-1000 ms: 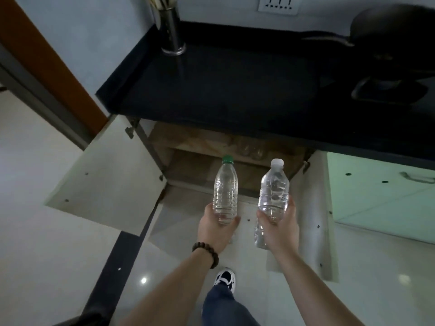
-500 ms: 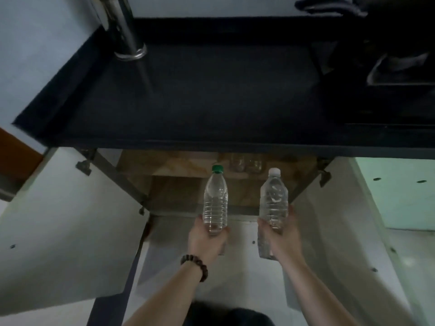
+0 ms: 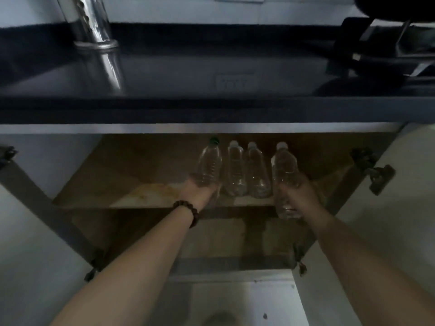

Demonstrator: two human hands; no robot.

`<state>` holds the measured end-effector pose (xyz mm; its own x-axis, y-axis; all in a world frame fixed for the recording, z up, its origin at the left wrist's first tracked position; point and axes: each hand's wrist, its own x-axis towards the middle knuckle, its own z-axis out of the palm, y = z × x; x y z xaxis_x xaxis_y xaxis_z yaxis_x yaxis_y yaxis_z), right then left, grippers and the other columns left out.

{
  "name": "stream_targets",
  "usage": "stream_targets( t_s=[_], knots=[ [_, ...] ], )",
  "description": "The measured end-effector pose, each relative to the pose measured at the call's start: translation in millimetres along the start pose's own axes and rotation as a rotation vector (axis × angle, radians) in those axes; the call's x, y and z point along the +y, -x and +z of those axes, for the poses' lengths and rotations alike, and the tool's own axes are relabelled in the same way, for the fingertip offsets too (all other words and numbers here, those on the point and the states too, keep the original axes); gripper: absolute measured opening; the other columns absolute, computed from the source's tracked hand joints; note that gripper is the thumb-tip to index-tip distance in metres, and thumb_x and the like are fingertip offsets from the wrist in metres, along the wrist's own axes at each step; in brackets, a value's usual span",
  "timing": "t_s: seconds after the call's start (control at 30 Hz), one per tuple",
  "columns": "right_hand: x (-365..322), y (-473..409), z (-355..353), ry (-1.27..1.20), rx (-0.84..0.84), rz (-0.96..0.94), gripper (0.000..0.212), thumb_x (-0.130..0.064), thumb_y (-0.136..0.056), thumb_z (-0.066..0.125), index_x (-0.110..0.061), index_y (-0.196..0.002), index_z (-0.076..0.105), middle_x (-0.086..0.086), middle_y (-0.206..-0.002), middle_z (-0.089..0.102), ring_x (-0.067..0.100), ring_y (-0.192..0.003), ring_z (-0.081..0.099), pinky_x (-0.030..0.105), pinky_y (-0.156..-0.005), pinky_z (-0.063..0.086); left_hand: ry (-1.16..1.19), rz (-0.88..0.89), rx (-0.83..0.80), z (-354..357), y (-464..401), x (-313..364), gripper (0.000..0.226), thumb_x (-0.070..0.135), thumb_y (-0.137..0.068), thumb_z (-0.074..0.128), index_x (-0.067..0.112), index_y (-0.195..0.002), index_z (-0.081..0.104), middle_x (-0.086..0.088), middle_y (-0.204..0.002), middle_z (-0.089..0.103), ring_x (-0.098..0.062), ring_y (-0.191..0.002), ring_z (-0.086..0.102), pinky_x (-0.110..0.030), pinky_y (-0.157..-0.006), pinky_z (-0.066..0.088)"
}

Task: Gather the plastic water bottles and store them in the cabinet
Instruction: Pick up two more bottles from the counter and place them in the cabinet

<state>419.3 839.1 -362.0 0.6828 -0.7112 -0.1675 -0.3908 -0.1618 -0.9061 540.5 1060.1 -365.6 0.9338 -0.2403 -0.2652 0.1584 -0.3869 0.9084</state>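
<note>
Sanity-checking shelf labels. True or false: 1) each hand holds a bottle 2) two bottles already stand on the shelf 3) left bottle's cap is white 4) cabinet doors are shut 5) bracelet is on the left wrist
1) Left hand and right hand each hold a bottle: true.
2) Two bottles stand on the shelf: true.
3) Left bottle has a white cap: false, green.
4) Doors shut: false, cabinet open.
5) Bracelet on left wrist: true.

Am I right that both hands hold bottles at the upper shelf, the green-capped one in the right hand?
Not quite. In the head view the green-capped bottle is in the left hand; the right hand holds the white-capped bottle. Both are at the upper shelf.
</note>
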Motion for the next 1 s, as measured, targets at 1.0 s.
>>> stream_targets(
  t_s=[1.0],
  knots=[
    [-133.0,163.9,-61.7,0.665,-0.242,-0.003,0.058,-0.035,-0.093,0.052,-0.015,-0.145,0.033,0.011,-0.149,0.033,0.031,-0.134,0.033,0.036,-0.107,0.035,-0.653,0.196,-0.272,-80.0,173.0,118.2,0.073,0.051,-0.09,0.053,0.021,-0.151,0.025,-0.005,-0.158,0.024,-0.021,-0.145,0.023,-0.036,-0.117,0.026]
  ],
)
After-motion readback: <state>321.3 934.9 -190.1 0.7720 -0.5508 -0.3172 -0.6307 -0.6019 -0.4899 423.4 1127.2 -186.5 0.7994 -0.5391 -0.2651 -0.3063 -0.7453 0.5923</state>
